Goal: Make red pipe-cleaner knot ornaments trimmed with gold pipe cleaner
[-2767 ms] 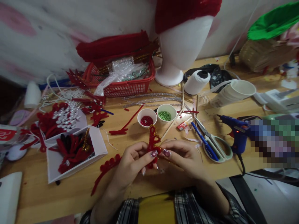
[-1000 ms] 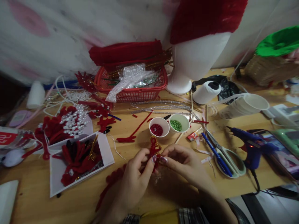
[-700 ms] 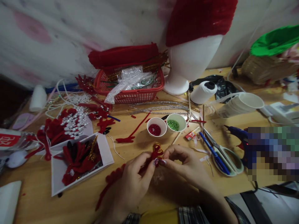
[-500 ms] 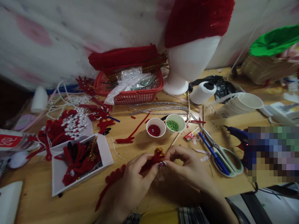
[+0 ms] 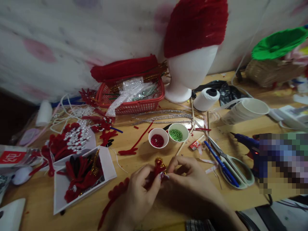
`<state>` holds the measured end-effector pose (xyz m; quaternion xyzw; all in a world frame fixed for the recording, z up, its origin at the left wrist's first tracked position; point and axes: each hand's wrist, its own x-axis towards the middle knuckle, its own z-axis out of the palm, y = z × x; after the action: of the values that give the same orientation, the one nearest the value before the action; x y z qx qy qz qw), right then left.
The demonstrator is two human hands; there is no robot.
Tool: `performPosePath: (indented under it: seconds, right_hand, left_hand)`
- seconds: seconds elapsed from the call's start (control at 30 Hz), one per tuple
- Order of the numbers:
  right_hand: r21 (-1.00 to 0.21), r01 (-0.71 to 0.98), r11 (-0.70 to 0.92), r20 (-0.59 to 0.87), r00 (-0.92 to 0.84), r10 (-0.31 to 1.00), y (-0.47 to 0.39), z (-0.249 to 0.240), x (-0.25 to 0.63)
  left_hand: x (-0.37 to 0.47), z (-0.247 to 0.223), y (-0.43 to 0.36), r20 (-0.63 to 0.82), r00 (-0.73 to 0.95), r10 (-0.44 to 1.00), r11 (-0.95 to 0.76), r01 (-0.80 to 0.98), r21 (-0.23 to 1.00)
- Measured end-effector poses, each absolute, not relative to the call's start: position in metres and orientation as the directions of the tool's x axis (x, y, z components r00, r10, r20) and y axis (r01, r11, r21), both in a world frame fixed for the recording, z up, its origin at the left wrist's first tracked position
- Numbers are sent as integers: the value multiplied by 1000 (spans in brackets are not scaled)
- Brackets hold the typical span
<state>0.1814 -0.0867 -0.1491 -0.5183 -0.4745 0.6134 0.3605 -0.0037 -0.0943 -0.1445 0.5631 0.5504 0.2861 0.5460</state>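
Note:
Between my fingertips is a small red pipe-cleaner ornament (image 5: 158, 167) with gold tinsel trim on top. My left hand (image 5: 141, 189) pinches it from the left side, thumb toward me. My right hand (image 5: 190, 181) is closed at its right edge, thumb and forefinger pinching near the gold part; exactly what they grip is partly hidden. A longer red fuzzy piece (image 5: 117, 189) lies on the table beside my left wrist. Just beyond the hands stand a cup of red beads (image 5: 158, 138) and a cup of green beads (image 5: 178, 133).
A white box (image 5: 109, 163) of red pieces sits at left, near strings of pearl beads (image 5: 77, 136). Behind are a red basket (image 5: 141, 107) and a white foam head (image 5: 192, 70). Scissors (image 5: 237, 166), a blue pen (image 5: 221, 163) and a glue gun (image 5: 247, 141) lie at right.
The view has shifted slightly, so the table things appear lower. The ornament has turned a little between my fingers, showing more of its red loop and gold trim. Both hands keep their pinch.

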Motion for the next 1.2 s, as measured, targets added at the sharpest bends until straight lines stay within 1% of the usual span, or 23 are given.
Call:
performPosePath:
  seconds: [0.1,0.23,0.33,0.5,0.6,0.73,0.83,0.93,1.03,1.1,1.13,1.17,1.2]
  right_hand:
    - [-965,86,-247,-261,-221,940,-86,-150,182]
    - [-971,112,-211,-227,-155,962,-89,-151,183]
    - [-974,98,-206,-218,-141,966,-92,-152,185]
    - [-976,41,-216,-219,-120,968,-95,-156,186]
    - [-975,3,-224,-224,-71,972,-97,-161,186]
    - [-979,-17,-204,-204,-16,979,-101,-162,186]
    - [-988,-3,-152,-152,-36,988,-104,-160,188]
    - [-997,-7,-82,-82,-77,994,-106,-160,189]
    - [-995,-20,-97,-95,-65,993,-105,-160,190]
    - [-994,-27,-107,-106,-39,994,-104,-157,193]
    - [-993,-60,-102,-102,-15,995,-102,-155,194]
    - [-990,-111,-91,-94,19,995,-101,-153,195]
    - [-980,-181,-81,-95,66,993,-100,-151,196]
  left_hand:
    - [-2,-145,-93,-272,234,934,202,283,938]
    - [3,-146,-94,-245,198,949,188,267,945]
    - [7,-147,-96,-210,167,963,161,269,950]
    - [11,-153,-96,-83,167,982,27,315,949]
    - [14,-160,-97,-6,148,989,-37,287,957]
    - [18,-163,-97,49,146,988,-85,250,965]
    - [20,-158,-95,135,170,976,-177,260,949]
    - [19,-155,-90,208,234,950,-273,287,918]
    - [18,-153,-85,187,258,948,-267,326,907]
    - [19,-149,-85,179,222,958,-253,369,894]
    - [19,-146,-86,227,186,956,-285,400,871]
    - [20,-142,-88,330,158,931,-365,449,816]
    - [21,-137,-91,477,106,873,-460,506,730]
